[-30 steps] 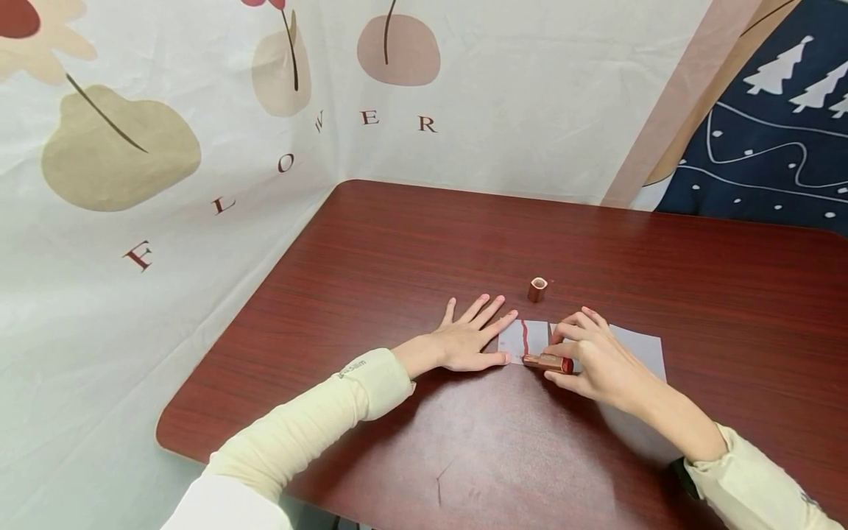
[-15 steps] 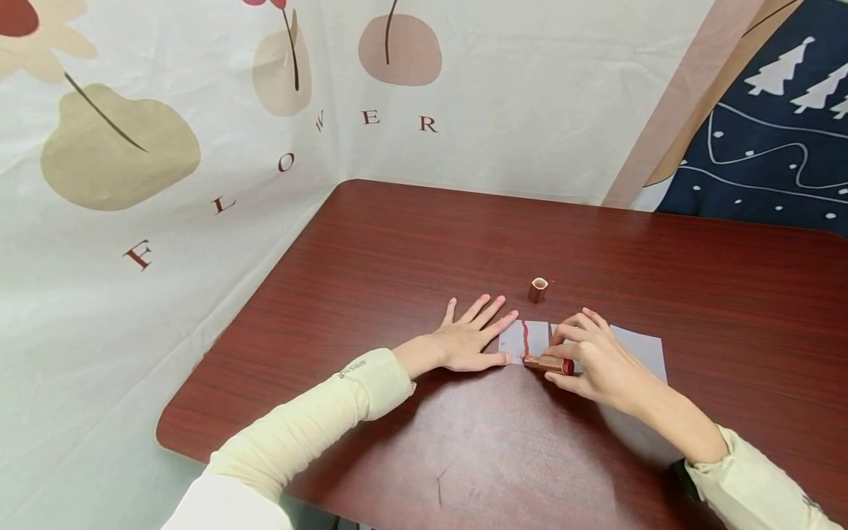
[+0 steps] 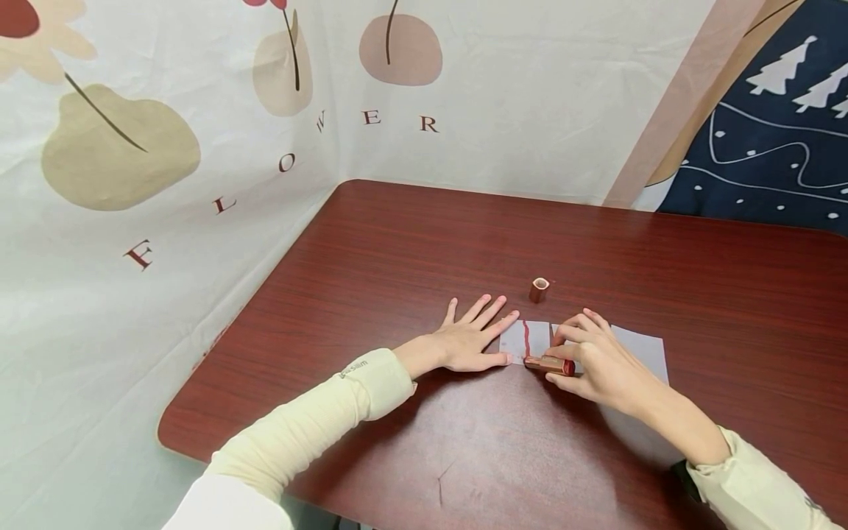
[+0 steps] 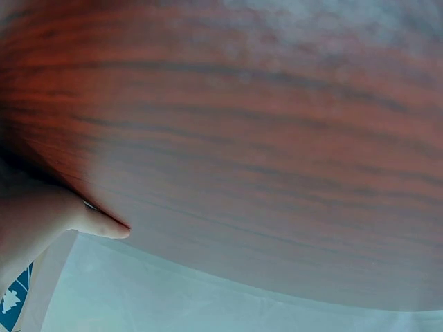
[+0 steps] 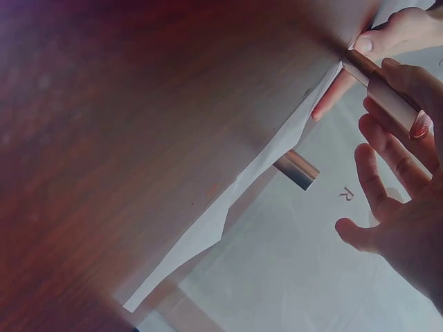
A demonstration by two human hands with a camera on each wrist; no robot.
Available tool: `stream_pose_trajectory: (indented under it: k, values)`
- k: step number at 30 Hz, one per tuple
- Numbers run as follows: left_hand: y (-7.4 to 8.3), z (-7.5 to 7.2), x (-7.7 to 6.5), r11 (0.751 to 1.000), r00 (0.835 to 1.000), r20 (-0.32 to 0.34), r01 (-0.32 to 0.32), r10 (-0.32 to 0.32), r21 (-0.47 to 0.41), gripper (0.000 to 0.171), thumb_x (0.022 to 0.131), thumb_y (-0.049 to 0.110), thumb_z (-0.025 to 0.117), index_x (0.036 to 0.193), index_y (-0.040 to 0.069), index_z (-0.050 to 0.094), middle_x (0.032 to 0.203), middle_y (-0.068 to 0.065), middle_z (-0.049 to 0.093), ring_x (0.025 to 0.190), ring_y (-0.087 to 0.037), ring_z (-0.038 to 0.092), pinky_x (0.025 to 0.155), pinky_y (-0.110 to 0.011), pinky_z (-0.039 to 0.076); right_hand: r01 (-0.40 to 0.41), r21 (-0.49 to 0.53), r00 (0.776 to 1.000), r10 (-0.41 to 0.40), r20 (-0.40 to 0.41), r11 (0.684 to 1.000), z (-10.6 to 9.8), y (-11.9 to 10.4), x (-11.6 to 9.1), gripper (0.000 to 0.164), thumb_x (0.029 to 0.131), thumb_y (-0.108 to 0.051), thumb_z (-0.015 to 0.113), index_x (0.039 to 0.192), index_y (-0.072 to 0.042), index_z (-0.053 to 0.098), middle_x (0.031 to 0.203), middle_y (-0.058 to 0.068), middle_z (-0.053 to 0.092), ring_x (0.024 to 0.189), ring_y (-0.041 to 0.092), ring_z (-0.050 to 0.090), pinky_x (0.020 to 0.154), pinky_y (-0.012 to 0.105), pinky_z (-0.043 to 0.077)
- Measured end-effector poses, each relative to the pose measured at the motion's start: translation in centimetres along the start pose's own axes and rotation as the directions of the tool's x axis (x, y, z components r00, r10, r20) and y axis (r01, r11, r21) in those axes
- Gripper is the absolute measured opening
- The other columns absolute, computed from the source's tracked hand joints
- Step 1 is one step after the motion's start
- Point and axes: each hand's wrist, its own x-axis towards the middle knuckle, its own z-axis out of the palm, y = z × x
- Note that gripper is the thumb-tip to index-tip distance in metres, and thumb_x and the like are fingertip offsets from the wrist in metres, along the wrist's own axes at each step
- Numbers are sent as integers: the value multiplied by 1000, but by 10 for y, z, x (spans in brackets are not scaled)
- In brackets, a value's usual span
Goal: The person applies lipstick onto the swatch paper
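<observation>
Head view: the right hand (image 3: 599, 364) pinches a copper-coloured tube (image 3: 551, 365) between thumb and fingers, its left end at the near end of a wavy red line (image 3: 526, 338) on a sheet of white paper (image 3: 642, 350). I cannot tell whether that end presses on the paper. The left hand (image 3: 470, 346) lies flat with its fingers spread wide, the index fingertip and thumb on the paper's left side. Beyond the paper, a hollow copper-coloured cap (image 3: 539, 291) stands upright on the reddish-brown bench (image 3: 411, 243), open end up. A pale printed cloth (image 3: 530, 110) hangs along the left and far sides, a dark blue one (image 3: 762, 162) at the far right.

Against the frames from half a second and a second ago, hardly anything differs: both hands, tube and cap keep their places, and the line looks no longer. Only the whole scene sits very slightly further right.

Right wrist view shows the remaining fingers of the right hand held off the tube, loosely apart.
</observation>
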Motion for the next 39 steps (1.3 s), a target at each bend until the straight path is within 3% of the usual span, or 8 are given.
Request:
stream_pose_trajectory:
  k: [17,28,35,39]
  values:
    - [-1,4,3,1000,1000,3,2,-2,10,72,89,69,26,147,40,-6,152,12,-17,136,-10,-20,104,-57,-9,-31,-7,999,31,20,1000,-5,-7,0,18,61,-12,84,73,-7,72,83,-1,57,87,22,49,93,60,28]
    - [4,-1,-3,1000,1000,-13,-10,10,-4,73,90,67,29,149,36,-1,154,8,-11,138,-13,-15,104,-58,-6,-33,6,999,33,4,999,-6,-8,-2,18,61,-12,84,72,-10,70,82,-3,55,86,20,49,91,61,29]
    - [5,-2,-4,1000,999,-23,-22,22,-10,73,90,66,29,150,35,0,155,7,-10,139,-14,-14,104,-58,-5,-99,119,993,105,-44,988,-26,-14,2,21,65,-14,82,83,-16,73,85,-12,56,87,12,46,77,39,35]
    - [3,-1,-4,1000,1000,-24,-17,17,-3,73,91,66,28,150,35,0,155,7,-10,139,-14,-13,104,-59,-5,-118,90,988,126,-88,989,-47,-12,6,22,66,-13,82,84,-18,72,85,-14,56,85,10,46,74,31,37]
